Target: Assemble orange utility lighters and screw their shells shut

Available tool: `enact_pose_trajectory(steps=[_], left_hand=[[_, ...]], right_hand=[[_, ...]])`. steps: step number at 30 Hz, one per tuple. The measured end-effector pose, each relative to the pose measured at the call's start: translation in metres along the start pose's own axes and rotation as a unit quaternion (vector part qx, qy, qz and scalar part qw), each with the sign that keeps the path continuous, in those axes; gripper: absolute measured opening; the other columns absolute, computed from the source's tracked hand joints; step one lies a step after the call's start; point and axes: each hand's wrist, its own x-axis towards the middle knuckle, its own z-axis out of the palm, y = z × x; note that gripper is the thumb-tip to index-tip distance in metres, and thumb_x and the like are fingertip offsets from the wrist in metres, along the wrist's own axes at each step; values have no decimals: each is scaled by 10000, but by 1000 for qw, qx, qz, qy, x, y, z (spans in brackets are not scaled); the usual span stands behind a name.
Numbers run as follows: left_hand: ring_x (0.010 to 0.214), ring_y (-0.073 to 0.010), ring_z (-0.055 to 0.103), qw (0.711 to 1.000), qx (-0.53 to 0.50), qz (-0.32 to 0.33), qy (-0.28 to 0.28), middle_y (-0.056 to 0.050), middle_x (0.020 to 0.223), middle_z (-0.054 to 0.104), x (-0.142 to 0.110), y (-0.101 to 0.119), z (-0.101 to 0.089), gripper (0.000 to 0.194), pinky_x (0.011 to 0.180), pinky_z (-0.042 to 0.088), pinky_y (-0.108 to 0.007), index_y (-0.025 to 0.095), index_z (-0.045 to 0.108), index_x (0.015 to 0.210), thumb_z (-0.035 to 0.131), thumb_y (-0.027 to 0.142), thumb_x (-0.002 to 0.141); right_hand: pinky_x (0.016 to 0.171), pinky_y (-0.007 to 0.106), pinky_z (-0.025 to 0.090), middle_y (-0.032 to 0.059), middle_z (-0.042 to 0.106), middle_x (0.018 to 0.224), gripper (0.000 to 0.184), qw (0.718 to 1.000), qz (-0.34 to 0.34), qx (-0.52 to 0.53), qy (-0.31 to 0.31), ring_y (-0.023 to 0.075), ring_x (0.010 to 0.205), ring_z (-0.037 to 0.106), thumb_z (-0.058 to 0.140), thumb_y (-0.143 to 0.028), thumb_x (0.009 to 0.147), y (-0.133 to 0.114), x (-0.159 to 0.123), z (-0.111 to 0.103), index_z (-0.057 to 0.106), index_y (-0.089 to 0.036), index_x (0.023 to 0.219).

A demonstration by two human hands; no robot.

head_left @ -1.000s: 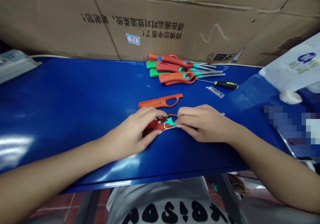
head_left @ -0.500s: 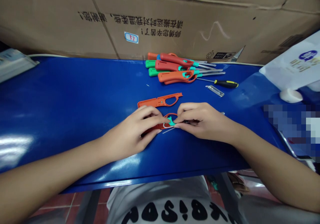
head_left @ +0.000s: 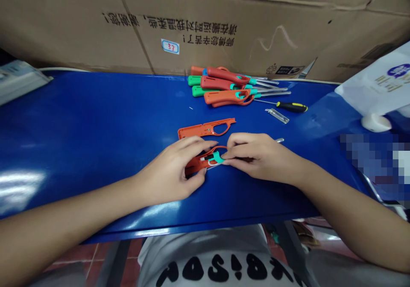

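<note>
Lighter shell (head_left: 192, 166) lies open on the blue table (head_left: 96, 120), inner parts exposed, left hand (head_left: 177, 167) grasping it, right hand (head_left: 261, 156) pinching green trigger (head_left: 218, 156), while matching half (head_left: 194, 131) lies apart, unjoined.

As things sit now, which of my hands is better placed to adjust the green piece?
Your right hand, probably: its pinched fingertips are at the green piece's edge, while your left hand spans the open orange casing.
</note>
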Motion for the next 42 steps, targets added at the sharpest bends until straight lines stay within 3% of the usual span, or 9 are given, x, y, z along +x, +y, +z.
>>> enact_pose_trajectory(steps=[6, 10, 15, 20, 23, 29, 35, 42], left_hand=[[946, -193, 706, 998, -40, -11, 41, -83, 1101, 739, 3, 4, 5, 280, 833, 570, -314, 178, 674, 1215, 645, 298, 964], [949, -182, 700, 998, -54, -21, 39, -70, 1070, 747, 3, 3, 4, 221, 850, 554, -307, 173, 703, 1172, 631, 247, 977], [939, -164, 696, 997, -60, -23, 41, -55, 1058, 746, 4, 3, 4, 213, 846, 544, -284, 164, 710, 1157, 648, 217, 960], [946, -157, 696, 997, -54, -19, 45, -48, 1069, 747, 3, 2, 2, 201, 858, 539, -274, 169, 709, 1150, 649, 222, 965], [932, -148, 688, 998, -40, -14, 48, -42, 1065, 744, 3, 1, 1, 207, 848, 530, -262, 176, 705, 1162, 650, 221, 968], [919, -141, 686, 998, -21, -1, 52, -34, 1044, 739, 2, -4, 2, 210, 822, 518, -239, 176, 710, 1161, 661, 223, 963], [891, -161, 685, 999, 2, 3, 48, -40, 1014, 734, 4, -7, 4, 222, 768, 514, -258, 175, 712, 1171, 659, 250, 969], [984, -215, 685, 999, 27, 11, 32, -75, 1087, 726, 3, -7, 2, 267, 831, 537, -324, 164, 690, 1226, 615, 282, 999]], right_hand=[[647, 233, 417, 15, 660, 904, 219, 998, -15, -58, -16, 104, 743, 603, 558, -275, 1028, -2, 0, 5, 741, -199, 934], [576, 240, 347, 4, 663, 888, 261, 992, -42, -115, -12, 90, 684, 557, 526, -299, 1044, -2, -1, 5, 730, -200, 915], [574, 254, 354, 10, 653, 926, 258, 990, -36, -135, -25, 101, 705, 569, 515, -319, 1047, -3, -2, 7, 726, -202, 955], [707, 247, 446, 34, 650, 1022, 128, 998, -11, -68, -10, 134, 873, 628, 587, -275, 1000, -4, -1, 2, 682, -209, 1056], [690, 238, 435, 32, 651, 1042, 88, 999, 11, -52, 2, 128, 861, 616, 614, -237, 967, -5, 0, -4, 639, -211, 1048], [633, 244, 388, -11, 670, 1000, 170, 994, 47, -96, 0, 130, 817, 622, 662, -300, 933, -5, 2, -1, 561, -238, 1055], [674, 261, 430, -5, 697, 1077, 261, 992, 51, -117, -4, 151, 900, 683, 654, -364, 954, -3, 3, 4, 565, -250, 1171], [730, 287, 474, 9, 730, 1146, 261, 991, 41, -124, -17, 178, 1000, 706, 608, -402, 998, -1, 2, 3, 599, -234, 1197]])
